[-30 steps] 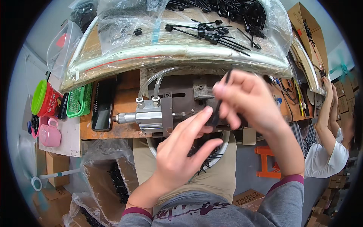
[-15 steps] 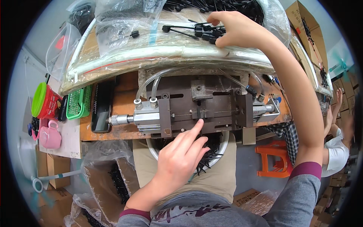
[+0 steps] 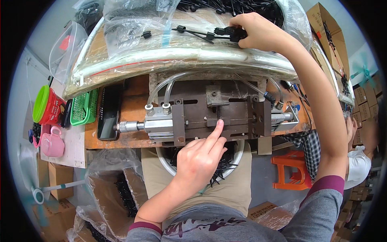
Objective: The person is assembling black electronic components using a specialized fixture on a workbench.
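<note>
My right hand (image 3: 262,34) reaches to the raised, plastic-covered shelf. Its thumb and fingers are closed round a small bunch of black plastic parts (image 3: 225,32) with thin stems and wider heads. My left hand (image 3: 201,157) is at the front of the dark metal fixture (image 3: 238,115). Its index finger is stretched out, the tip at a thin dark piece (image 3: 219,112) in the fixture's middle; the others are loosely bent. Whether the fingertip presses on that piece is hard to tell. Silver air cylinders (image 3: 158,126) flank the fixture, with clear hoses attached.
A heap of black parts (image 3: 238,7) fills the shelf's back. The padded shelf rim (image 3: 185,56) overhangs the bench. A phone (image 3: 109,115), green basket (image 3: 85,109) and pink cup (image 3: 53,144) stand left. A tub (image 3: 163,159) sits below; an orange stool (image 3: 291,171) and another person are right.
My right hand has closed on the bunch of black parts and shifted slightly right. The left index fingertip has moved a little up and right on the fixture.
</note>
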`<action>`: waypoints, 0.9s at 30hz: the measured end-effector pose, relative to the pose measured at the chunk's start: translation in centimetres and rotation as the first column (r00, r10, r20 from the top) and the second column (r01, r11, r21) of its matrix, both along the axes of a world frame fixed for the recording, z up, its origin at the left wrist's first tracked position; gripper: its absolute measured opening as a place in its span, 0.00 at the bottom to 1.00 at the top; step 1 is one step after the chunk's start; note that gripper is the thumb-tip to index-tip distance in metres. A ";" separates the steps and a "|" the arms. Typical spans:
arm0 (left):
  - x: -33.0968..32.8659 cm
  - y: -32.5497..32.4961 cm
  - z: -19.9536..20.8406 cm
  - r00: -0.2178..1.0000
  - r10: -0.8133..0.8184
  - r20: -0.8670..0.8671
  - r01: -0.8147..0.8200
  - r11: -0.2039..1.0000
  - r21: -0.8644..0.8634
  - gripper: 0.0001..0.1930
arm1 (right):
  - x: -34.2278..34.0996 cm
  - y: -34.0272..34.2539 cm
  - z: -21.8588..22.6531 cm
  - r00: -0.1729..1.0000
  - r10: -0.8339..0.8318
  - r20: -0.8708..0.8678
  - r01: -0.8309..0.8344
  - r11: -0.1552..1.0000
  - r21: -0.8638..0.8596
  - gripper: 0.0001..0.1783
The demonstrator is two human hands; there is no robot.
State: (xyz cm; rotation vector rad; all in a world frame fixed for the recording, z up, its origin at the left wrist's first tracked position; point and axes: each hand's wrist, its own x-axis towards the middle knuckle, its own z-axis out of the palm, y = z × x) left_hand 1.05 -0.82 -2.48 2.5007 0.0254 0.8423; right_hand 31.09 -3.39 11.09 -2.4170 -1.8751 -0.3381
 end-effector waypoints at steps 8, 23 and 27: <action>0.0 0.1 -0.3 1.000 -0.002 0.006 0.002 1.000 0.008 0.11 | -0.6 -1.4 1.1 0.979 0.067 -0.192 -0.044 0.991 0.123 0.18; -2.4 0.0 2.5 0.967 -0.241 -0.085 0.232 0.968 -0.097 0.14 | -1.3 -2.0 2.1 0.866 -0.175 -0.468 0.240 0.967 0.082 0.13; -2.9 0.1 3.7 0.957 -0.266 -0.114 0.247 0.956 -0.158 0.22 | -1.1 -3.0 1.5 0.848 -0.053 -0.527 0.235 0.929 0.285 0.12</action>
